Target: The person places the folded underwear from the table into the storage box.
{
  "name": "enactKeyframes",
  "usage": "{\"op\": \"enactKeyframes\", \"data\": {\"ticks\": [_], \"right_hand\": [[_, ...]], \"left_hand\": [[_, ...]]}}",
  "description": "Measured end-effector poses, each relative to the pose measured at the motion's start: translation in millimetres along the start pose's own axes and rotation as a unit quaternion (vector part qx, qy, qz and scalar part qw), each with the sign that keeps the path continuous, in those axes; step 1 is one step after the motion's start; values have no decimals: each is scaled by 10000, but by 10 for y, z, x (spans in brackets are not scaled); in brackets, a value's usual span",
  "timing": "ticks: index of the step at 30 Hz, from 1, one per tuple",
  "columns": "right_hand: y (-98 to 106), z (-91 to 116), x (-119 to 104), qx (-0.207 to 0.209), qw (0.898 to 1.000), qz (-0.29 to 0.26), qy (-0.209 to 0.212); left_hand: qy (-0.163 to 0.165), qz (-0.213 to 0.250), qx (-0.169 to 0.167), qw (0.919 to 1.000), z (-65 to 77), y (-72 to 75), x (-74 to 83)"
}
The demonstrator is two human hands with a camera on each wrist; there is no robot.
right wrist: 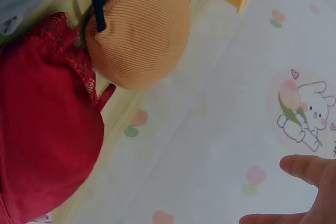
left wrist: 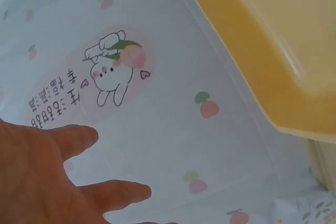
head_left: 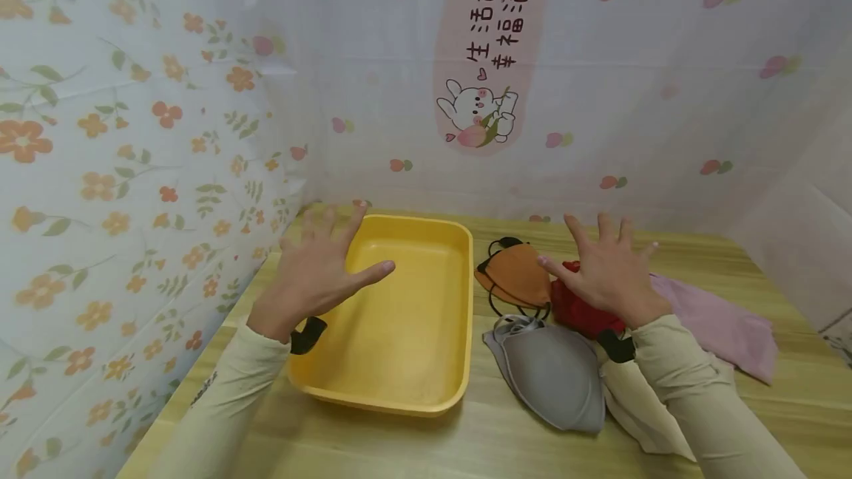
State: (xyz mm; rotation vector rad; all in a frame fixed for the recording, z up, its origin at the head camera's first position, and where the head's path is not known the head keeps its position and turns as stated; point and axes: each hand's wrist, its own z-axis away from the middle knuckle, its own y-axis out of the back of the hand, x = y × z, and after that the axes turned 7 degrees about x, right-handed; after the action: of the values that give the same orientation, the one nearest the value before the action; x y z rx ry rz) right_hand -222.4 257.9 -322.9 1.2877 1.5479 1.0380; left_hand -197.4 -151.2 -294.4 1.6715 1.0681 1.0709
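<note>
My left hand is raised over the left side of a yellow plastic tray, fingers spread, holding nothing. My right hand hovers with spread fingers above several bras on the right. Nearest under it lies a red bra, its lace trim showing in the right wrist view. Beside the tray sit a folded orange ribbed bra with dark straps and a folded grey bra. A cream garment is partly hidden by the right forearm, and a lilac cloth item extends beyond it.
All of this rests on a wood-grain table. A flower-printed sheet hangs along the left, and a white sheet with a rabbit print hangs behind. Dark wristbands show at both wrists.
</note>
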Motion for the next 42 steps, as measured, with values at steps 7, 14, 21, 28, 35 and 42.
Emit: {"op": "enactKeyframes", "data": {"ticks": [7,14,21,28,35,42], "right_hand": [[-78,-16,18,-222,9997,16,-125],[-174,-31,48,-358,9993,-98,-6],[-236,-23,67,-368,9972,-604,231],[-309,-26,56,-490,9868,-1496,389],[-434,-140,92,-1127,9702,-2143,7],[-525,-237,141,-1758,9562,-2328,-236]], "left_hand": [[6,635,-23,9980,261,87,-94],[-87,1293,291,9911,542,86,-176],[48,1902,374,9810,763,12,-266],[338,2464,167,9684,954,-103,-421],[477,2687,46,9620,1079,-156,-530],[728,2870,-196,9550,1198,-291,-611]]}}
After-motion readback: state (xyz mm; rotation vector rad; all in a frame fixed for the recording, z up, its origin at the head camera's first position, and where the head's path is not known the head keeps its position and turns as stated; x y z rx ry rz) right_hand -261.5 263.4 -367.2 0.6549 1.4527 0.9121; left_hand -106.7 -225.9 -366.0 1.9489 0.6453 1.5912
